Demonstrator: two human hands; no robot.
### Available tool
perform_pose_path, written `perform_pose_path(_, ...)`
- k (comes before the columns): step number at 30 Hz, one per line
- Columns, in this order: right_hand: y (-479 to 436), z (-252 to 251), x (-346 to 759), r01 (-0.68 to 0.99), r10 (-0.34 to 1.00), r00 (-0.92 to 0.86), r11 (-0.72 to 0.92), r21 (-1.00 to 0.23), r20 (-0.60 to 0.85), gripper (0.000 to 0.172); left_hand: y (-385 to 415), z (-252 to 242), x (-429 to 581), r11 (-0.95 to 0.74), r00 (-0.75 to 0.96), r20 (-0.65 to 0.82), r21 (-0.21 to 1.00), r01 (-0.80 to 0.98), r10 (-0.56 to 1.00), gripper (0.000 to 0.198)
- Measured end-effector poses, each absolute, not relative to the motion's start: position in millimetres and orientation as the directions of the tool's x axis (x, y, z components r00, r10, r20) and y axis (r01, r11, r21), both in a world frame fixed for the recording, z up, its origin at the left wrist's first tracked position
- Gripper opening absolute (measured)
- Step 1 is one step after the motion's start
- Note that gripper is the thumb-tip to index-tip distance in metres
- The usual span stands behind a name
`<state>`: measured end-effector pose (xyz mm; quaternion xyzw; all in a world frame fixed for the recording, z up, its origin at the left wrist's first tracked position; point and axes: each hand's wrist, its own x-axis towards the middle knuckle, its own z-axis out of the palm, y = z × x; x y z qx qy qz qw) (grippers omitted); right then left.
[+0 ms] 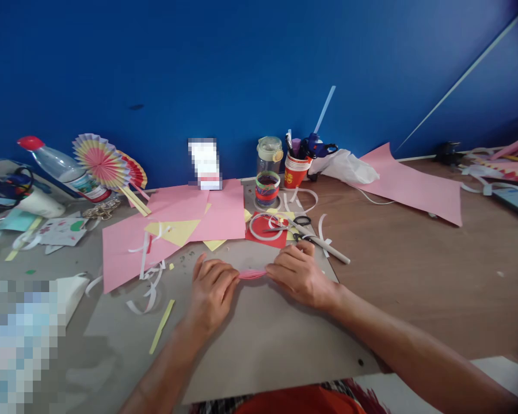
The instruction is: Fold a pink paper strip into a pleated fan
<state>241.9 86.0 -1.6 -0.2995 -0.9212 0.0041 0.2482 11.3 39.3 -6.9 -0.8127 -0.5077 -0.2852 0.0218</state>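
Observation:
A narrow bundle of folded pink paper (252,275) stretches between my two hands, just above the grey board (259,339). My left hand (213,287) pinches its left end, and my right hand (300,273) pinches the other end. Both hands cover the paper's ends, so its full length is hidden. Beyond my right hand lie a pair of scissors (302,221) and a pale rod (334,250), near a red paper square (263,234). Pink sheets (125,247) with a yellow piece (176,231) on top spread past my left hand.
A tumbler (268,167) and a red paper cup (296,171) with tools stand by the blue wall. Finished paper fans (101,161) and a tilted bottle (64,169) are at the left. White strips (147,299) litter the board; a large pink sheet (418,187) lies right.

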Motion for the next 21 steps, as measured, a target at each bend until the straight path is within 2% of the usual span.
perform_pose_path(3, 85.1, -1.8, 243.5, 0.538, 0.539, -0.718, 0.831, -0.139, 0.441, 0.018, 38.4, -7.8, 10.0, -0.478, 0.326, 0.507, 0.202, 0.855, 0.798, 0.018)
perform_pose_path(6, 84.6, -3.2, 243.8, 0.540, 0.521, -0.717, 0.835, -0.105, 0.462, 0.017, 35.0, -6.3, 10.8, -0.448, 0.337, 0.522, 0.099, 0.888, 0.784, 0.023)
perform_pose_path(9, 83.8, -5.6, 242.7, 0.546, 0.512, -0.719, 0.834, -0.074, 0.470, 0.016, 30.3, -5.1, 13.0, -0.435, 0.379, 0.484, 0.004, 0.900, 0.789, 0.025)
perform_pose_path(12, 81.7, -8.1, 241.8, 0.554, 0.536, -0.738, 0.828, -0.087, 0.410, 0.019, 26.7, -7.7, 14.6, -0.459, 0.435, 0.428, -0.051, 0.887, 0.792, 0.025)
perform_pose_path(21, 76.8, -14.3, 241.6, 0.563, 0.563, -0.786, 0.823, -0.080, 0.257, 0.017, 21.4, -19.9, 15.9, -0.543, 0.537, 0.272, -0.058, 0.838, 0.799, 0.021)
